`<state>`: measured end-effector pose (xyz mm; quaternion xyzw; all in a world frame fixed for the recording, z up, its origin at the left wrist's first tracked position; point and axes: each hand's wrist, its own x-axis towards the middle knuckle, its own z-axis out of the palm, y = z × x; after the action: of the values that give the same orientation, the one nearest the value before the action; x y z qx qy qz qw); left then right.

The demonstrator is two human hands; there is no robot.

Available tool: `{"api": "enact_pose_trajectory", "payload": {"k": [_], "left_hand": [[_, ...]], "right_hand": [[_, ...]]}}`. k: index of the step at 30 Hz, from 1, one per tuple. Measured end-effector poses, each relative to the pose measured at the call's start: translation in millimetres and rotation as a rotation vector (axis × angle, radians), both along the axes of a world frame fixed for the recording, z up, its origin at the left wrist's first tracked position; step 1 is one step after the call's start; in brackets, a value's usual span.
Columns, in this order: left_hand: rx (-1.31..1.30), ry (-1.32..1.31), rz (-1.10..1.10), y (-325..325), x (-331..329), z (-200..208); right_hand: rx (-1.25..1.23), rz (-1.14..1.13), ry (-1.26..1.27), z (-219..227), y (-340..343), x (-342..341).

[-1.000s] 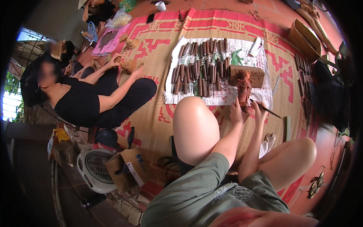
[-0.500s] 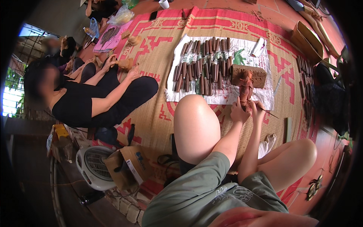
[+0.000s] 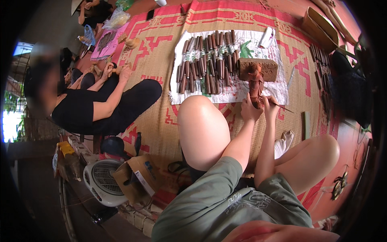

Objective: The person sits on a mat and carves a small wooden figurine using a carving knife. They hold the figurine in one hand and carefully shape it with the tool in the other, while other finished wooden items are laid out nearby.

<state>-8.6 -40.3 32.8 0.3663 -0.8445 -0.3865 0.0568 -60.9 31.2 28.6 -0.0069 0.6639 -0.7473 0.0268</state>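
A reddish-brown carved wooden figurine (image 3: 256,85) leans with its upper end against a carved wooden block (image 3: 269,71) on the white cloth sheet. My left hand (image 3: 250,110) is closed around the figurine's near end. In my right hand (image 3: 270,105), fingers pinched, is a thin dark tool (image 3: 285,109) shaped like a stick. It points out to the right, while its working tip is hidden by the fingers at the figurine's lower part. Whether it is a brush or a carving tool cannot be made out.
Several wooden-handled carving tools (image 3: 209,64) lie in rows on the white sheet (image 3: 282,94), left of the block. More tools (image 3: 320,76) line the mat's right side. A co-worker (image 3: 86,105) sits at left, handling a pale wooden piece. A fan (image 3: 104,181) and cardboard box (image 3: 139,177) stand at lower left.
The whole view has shifted slightly, so the mat's things appear further left and up. The thin tool now lies flatter in my right hand. My left hand keeps its grip on the figurine.
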Motion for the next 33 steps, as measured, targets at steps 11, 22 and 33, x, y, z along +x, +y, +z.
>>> {"api": "enact_pose_trajectory", "payload": {"k": [11,22,33], "left_hand": [[-0.054,0.01,-0.008,6.2,-4.6,-2.6],[-0.089,0.062,0.006,5.1,-3.0,-17.1],[-0.091,0.003,-0.004,4.4,-3.6,-14.2]], "right_hand": [[0.149,-0.123,0.109,-4.2,-6.8,-12.5],[0.0,-0.162,0.079,-17.4,-13.4,-12.4],[-0.102,-0.08,-0.001,-18.3,7.5,-7.3]]}}
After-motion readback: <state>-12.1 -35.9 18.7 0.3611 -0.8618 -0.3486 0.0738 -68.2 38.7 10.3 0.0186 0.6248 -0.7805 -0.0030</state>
